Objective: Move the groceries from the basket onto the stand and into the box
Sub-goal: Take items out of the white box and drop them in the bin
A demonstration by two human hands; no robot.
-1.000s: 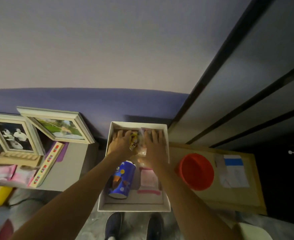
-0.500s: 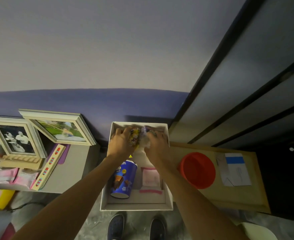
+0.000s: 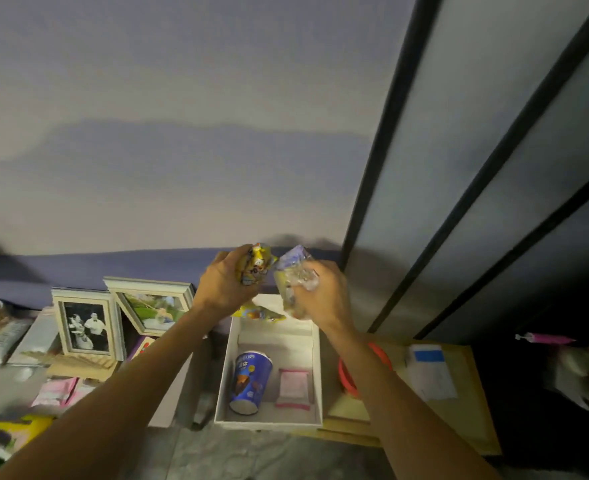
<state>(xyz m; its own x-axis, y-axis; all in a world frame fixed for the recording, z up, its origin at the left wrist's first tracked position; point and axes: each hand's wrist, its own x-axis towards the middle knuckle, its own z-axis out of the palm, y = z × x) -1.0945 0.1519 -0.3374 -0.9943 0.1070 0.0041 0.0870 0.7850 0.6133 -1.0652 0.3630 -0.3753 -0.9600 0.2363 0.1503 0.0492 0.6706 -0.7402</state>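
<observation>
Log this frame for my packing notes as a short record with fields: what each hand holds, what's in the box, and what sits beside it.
left hand: closed on a yellow snack packet, raised above the box
right hand: closed on a clear crinkly packet, also raised
white box: open, holding a blue cup on its side and a pink packet
right of box: red bowl
left of box: two framed photos

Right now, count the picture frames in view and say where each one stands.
2. The frame with the black-and-white photo stands upright on the grey surface at left. The frame with the green outdoor photo leans tilted just right of it, by the left forearm. Others may be hidden.
</observation>
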